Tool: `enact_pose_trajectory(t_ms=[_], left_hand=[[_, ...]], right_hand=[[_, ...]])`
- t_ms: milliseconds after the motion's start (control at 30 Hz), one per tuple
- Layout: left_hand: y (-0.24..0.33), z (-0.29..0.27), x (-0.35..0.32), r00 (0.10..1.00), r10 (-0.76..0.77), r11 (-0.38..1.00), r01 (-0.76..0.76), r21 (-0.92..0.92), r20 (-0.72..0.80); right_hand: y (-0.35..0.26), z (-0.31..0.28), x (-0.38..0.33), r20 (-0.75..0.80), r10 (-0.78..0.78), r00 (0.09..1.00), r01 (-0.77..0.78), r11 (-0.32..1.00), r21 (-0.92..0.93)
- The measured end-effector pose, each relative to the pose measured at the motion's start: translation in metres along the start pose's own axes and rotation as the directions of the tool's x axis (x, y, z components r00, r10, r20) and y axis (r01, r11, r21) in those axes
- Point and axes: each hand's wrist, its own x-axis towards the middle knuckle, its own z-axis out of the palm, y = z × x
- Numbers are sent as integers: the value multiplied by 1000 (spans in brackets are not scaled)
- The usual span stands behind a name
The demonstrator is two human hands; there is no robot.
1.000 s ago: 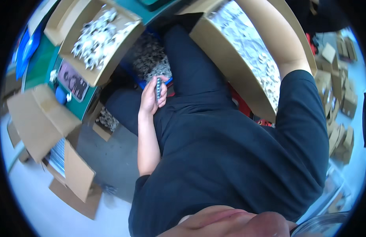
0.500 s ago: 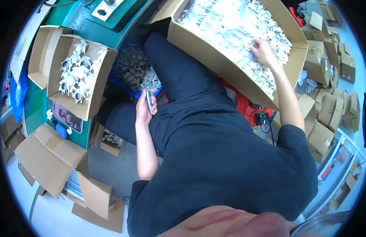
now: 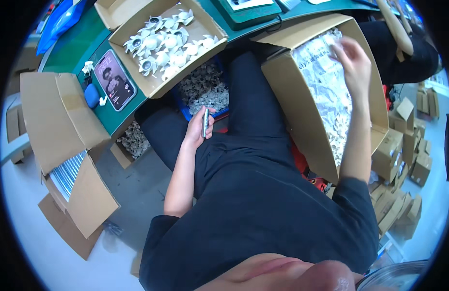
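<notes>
My left hand [image 3: 199, 130] rests over my lap, fingers wrapped round a slim grey metallic tool [image 3: 205, 121] whose exact kind I cannot make out. On the right my right hand [image 3: 355, 62] is raised over a large open carton [image 3: 302, 109], fingers curled together; whatever they pinch is blurred. Inside that carton lie crumpled printed paper [image 3: 317, 68] and many small white plastic pieces [image 3: 337, 133]. On the green bench, a tilted cardboard box [image 3: 195, 63] holds white finned parts [image 3: 161, 41], some with dark round centres.
A blue bin [image 3: 186, 110] of small grey-white scraps sits below the bench edge. A phone [image 3: 115, 80] and a blue case [image 3: 91, 95] lie on the green bench [image 3: 101, 119]. An open carton [image 3: 50, 111] stands at left. Another person's arm [image 3: 396, 29] shows at far right.
The view has turned, so the bench and boxes sit differently. My right hand has lifted off the white pieces and moved toward the carton's far end. My left hand keeps the tool.
</notes>
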Motion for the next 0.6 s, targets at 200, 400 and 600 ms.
enact_pose_trajectory(t_ms=[200, 400, 600], left_hand=[[-5, -5, -3, 998, 59, 993, -61, -105, -22], [-1, -26, -7, 992, 123, 941, -124, -316, -23], [4, -30, 0, 993, 109, 938, -120, -326, -51]], right_hand=[[-52, 150, 96, -164, -258, 952, 268, 963, 38], [-33, 176, 103, -128, -753, 646, 701, 650, -292], [-36, 170, 112, 27, -886, 463, 809, 410, -422]])
